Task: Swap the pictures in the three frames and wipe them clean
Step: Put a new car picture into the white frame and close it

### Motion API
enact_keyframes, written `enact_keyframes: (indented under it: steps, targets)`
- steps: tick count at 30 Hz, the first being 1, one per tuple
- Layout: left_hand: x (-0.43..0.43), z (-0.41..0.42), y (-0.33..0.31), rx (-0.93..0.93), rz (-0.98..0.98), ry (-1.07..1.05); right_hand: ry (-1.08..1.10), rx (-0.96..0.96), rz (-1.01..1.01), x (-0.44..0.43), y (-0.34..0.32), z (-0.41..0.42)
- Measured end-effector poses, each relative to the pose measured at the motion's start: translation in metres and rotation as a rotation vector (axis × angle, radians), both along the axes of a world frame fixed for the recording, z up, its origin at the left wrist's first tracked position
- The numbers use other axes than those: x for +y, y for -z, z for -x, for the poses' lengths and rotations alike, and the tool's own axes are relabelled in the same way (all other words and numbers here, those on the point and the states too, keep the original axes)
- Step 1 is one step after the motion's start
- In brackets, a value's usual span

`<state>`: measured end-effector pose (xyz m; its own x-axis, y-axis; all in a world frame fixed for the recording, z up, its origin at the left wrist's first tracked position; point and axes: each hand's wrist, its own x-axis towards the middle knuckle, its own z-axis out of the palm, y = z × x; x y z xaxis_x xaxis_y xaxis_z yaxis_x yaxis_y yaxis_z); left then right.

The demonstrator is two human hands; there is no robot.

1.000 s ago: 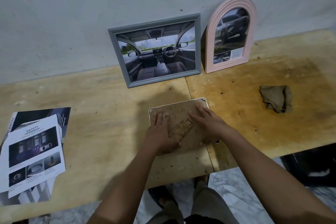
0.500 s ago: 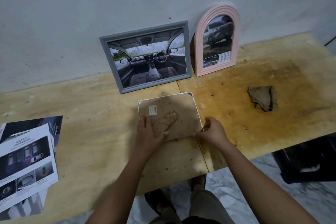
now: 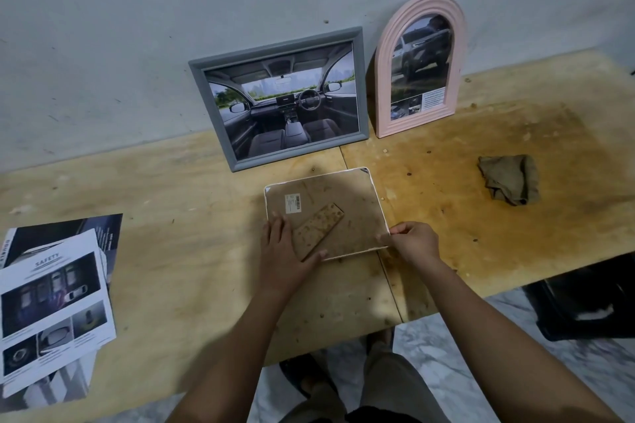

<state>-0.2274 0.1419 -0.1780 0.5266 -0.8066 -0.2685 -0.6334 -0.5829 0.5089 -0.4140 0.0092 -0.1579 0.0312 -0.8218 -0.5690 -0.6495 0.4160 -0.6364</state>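
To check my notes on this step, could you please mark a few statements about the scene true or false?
1. The white frame lies face down. True.
2. The right hand holds the cloth. False: it pinches the white frame's corner; the cloth lies apart.
3. The grey frame leans against the wall. True.
4. The pink arched frame lies flat. False: it stands against the wall.
5. The left hand rests on the white frame's back. True.

grey frame (image 3: 278,98): blue-grey border
arched frame (image 3: 421,69), right of grey frame: pale pink, ridged
face-down frame (image 3: 336,196), in front of grey frame: speckled brown back, white edge
cloth (image 3: 508,178): olive-brown
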Motion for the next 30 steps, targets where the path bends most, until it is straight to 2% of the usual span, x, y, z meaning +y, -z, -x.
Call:
enact_keyframes:
  steps: [8,11,15,18,23,27,30]
  targets:
    - [-0.001,-0.006,0.004,-0.007,-0.058,0.012,0.033,0.011,-0.041,-0.002,0.006,-0.009]
    - [0.003,-0.012,0.003,0.071,-0.061,0.039,-0.087,0.109,-0.036,0.002,0.005,-0.012]
    - [0.007,-0.029,0.000,0.321,0.082,-0.081,-0.228,0.202,-0.001,0.001,-0.002,-0.017]
    - [0.013,-0.029,0.002,0.345,0.095,-0.089,-0.257,0.222,-0.006,0.003,-0.003,-0.023]
    - [0.007,-0.026,0.004,0.371,0.148,-0.233,-0.250,0.213,-0.007,0.005,-0.004,-0.027]
    - [0.008,-0.023,0.008,0.354,0.121,-0.301,-0.313,0.295,0.046,0.012,-0.008,-0.033]
    - [0.003,-0.024,0.001,0.512,0.196,-0.478,-0.404,0.367,0.096,0.019,-0.009,-0.042]
